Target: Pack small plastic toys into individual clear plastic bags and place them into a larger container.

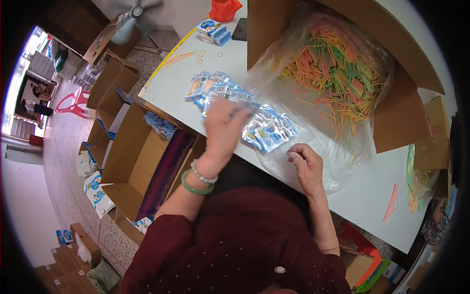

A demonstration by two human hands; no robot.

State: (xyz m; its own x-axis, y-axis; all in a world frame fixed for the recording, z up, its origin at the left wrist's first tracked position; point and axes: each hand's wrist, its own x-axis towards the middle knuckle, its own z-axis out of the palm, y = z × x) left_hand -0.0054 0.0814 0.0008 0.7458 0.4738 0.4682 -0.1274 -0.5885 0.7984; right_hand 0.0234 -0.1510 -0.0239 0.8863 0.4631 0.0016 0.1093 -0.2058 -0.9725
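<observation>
My left hand (pixel 223 128), with a pale bead bracelet and a green bangle at its wrist, is over a pile of small blue-and-silver foil packets (pixel 215 90). Its fingertips are smeared by motion, so whether they grip a packet does not show. Right of it, more foil packets (pixel 269 128) lie overlapped near the table's front edge. My right hand (pixel 309 171) is beside them, above a clear plastic bag (pixel 338 169). Its thumb and fingers are curled together; anything between them is hidden. The bag spreads out of a cardboard box and holds many thin coloured sticks (pixel 338 73).
The cardboard box (pixel 401 117) lies on the white table (pixel 360 208). Rubber bands (pixel 199 61), loose sticks (pixel 176 59), a stack of blue-and-white packets (pixel 214 32) and a red bag (pixel 224 10) are farther back. An open carton (pixel 139 161) stands left; loose sticks (pixel 390 203) lie right.
</observation>
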